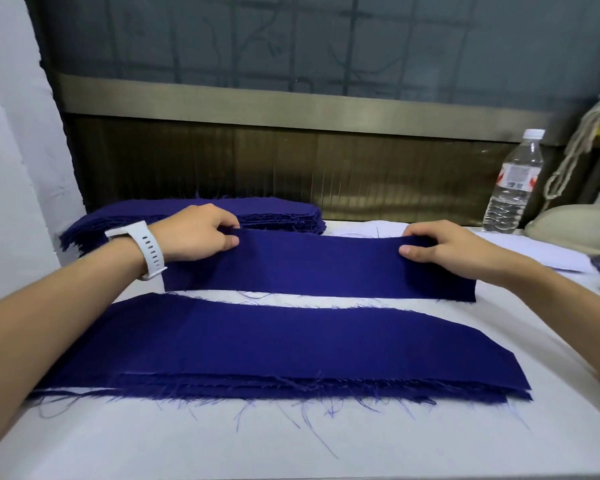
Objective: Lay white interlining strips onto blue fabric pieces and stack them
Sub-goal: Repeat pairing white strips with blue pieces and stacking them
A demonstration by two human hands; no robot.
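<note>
2 pinches: left hand and right hand hold a blue fabric piece spread; best squared onto the near stack.

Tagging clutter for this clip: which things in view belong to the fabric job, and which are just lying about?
Job: blue fabric piece, pinched at its ends by the left hand and right hand; near stack of blue pieces; far stack of blue pieces.
Lying about: water bottle; pale cord, both at far right.
</note>
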